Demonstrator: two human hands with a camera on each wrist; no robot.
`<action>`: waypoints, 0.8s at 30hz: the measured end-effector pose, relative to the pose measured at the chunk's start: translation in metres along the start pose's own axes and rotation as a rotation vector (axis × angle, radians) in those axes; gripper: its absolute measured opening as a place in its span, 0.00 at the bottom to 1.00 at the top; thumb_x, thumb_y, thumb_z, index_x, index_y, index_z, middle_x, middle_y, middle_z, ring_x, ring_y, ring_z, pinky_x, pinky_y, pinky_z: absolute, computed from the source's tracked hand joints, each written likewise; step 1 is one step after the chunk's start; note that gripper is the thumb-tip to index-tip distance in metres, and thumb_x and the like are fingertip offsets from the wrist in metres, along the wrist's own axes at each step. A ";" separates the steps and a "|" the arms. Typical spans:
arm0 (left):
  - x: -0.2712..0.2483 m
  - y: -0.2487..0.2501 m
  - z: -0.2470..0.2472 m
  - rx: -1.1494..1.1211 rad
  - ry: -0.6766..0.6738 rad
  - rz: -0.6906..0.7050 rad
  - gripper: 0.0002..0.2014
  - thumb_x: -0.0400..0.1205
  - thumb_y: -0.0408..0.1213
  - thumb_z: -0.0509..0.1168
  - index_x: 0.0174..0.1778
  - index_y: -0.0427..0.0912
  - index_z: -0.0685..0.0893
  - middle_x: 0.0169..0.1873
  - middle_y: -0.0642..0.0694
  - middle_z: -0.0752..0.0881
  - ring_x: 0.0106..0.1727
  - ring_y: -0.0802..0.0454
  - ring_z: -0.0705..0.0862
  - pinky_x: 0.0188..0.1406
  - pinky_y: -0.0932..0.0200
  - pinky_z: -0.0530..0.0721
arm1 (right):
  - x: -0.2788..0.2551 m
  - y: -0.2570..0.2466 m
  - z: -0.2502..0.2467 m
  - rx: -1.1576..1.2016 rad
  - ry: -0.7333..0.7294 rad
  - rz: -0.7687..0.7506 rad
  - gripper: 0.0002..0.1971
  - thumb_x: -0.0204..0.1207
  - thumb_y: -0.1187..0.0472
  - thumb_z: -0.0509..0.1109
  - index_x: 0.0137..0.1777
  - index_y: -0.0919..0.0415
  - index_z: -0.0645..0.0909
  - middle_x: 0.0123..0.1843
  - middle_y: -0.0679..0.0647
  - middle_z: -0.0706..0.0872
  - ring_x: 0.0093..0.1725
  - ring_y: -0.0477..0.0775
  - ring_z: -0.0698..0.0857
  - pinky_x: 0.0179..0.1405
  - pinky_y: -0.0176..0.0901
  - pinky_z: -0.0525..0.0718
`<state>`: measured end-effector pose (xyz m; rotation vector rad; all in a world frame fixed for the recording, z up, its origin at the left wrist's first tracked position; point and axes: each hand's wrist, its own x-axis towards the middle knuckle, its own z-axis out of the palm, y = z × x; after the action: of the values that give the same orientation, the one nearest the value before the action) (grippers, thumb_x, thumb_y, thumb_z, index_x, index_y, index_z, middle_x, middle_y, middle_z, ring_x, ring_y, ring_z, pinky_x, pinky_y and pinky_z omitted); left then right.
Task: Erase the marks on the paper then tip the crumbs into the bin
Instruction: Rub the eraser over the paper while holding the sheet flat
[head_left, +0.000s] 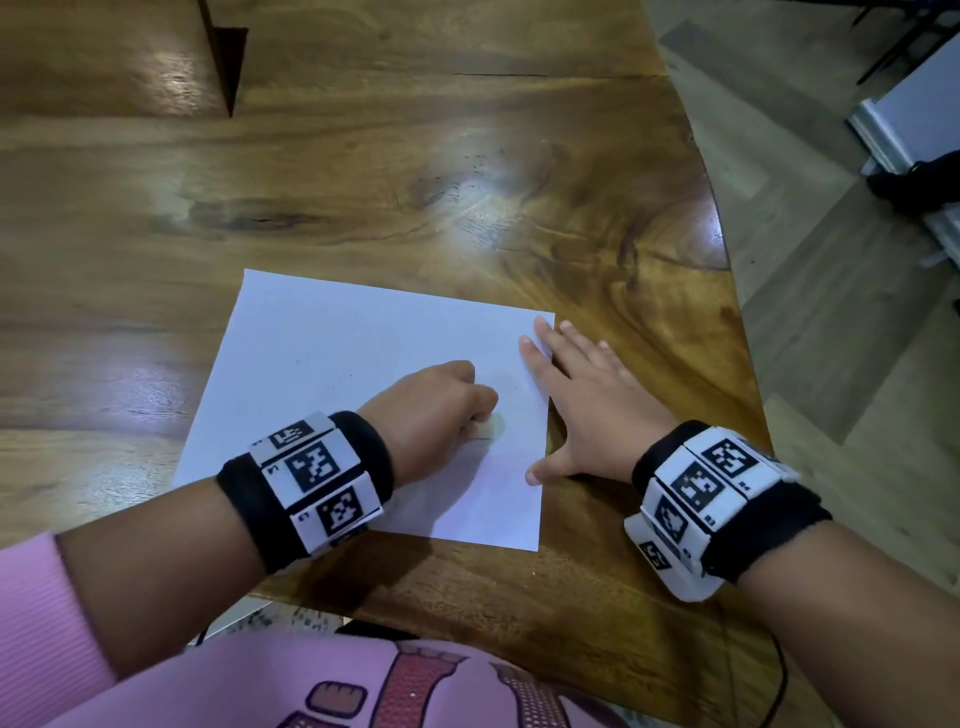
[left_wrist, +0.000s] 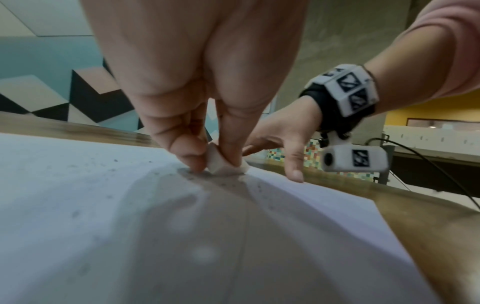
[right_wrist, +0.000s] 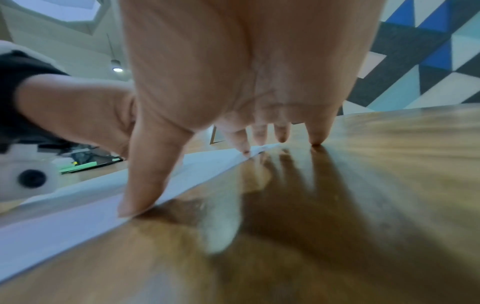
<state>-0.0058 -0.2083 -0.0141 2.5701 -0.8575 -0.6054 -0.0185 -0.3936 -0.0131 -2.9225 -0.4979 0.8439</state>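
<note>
A white sheet of paper (head_left: 337, 374) lies on the wooden table (head_left: 467, 182). My left hand (head_left: 441, 400) pinches a small white eraser (left_wrist: 223, 165) between thumb and fingers and presses it onto the paper near its right side. Grey eraser crumbs (left_wrist: 228, 183) are scattered around the eraser. A faint pencil line (head_left: 480, 440) shows just below the eraser (head_left: 491, 426). My right hand (head_left: 582, 395) lies flat with fingers spread over the paper's right edge, thumb (right_wrist: 140, 185) and fingertips (right_wrist: 241, 144) pressing on the sheet (right_wrist: 64, 222). No bin is in view.
The table's curved right edge (head_left: 748, 364) runs close to my right wrist, with grey floor beyond. A notch between table boards (head_left: 226, 67) shows at the far left. A black cable (head_left: 779, 675) hangs off the near right edge.
</note>
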 end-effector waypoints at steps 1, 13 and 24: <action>0.000 0.000 0.000 -0.003 -0.001 -0.002 0.04 0.74 0.28 0.60 0.38 0.38 0.80 0.38 0.42 0.76 0.40 0.39 0.79 0.41 0.47 0.79 | -0.004 -0.001 0.003 0.000 0.001 -0.013 0.66 0.58 0.31 0.75 0.83 0.54 0.33 0.83 0.50 0.28 0.82 0.52 0.30 0.82 0.54 0.38; 0.022 0.023 0.001 -0.108 -0.021 -0.069 0.04 0.76 0.34 0.64 0.44 0.39 0.82 0.40 0.46 0.73 0.42 0.47 0.75 0.44 0.55 0.73 | -0.016 -0.006 0.017 -0.009 -0.036 0.026 0.71 0.55 0.26 0.72 0.81 0.57 0.26 0.81 0.51 0.22 0.80 0.53 0.25 0.81 0.58 0.33; 0.020 0.020 -0.003 -0.065 -0.043 0.013 0.05 0.76 0.32 0.62 0.42 0.37 0.83 0.39 0.46 0.74 0.42 0.46 0.77 0.45 0.54 0.73 | -0.016 -0.011 0.014 -0.018 -0.063 0.038 0.71 0.56 0.27 0.72 0.81 0.59 0.26 0.81 0.53 0.23 0.80 0.55 0.25 0.81 0.61 0.33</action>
<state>0.0009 -0.2356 -0.0079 2.4998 -0.8532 -0.6754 -0.0420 -0.3892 -0.0156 -2.9387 -0.4575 0.9444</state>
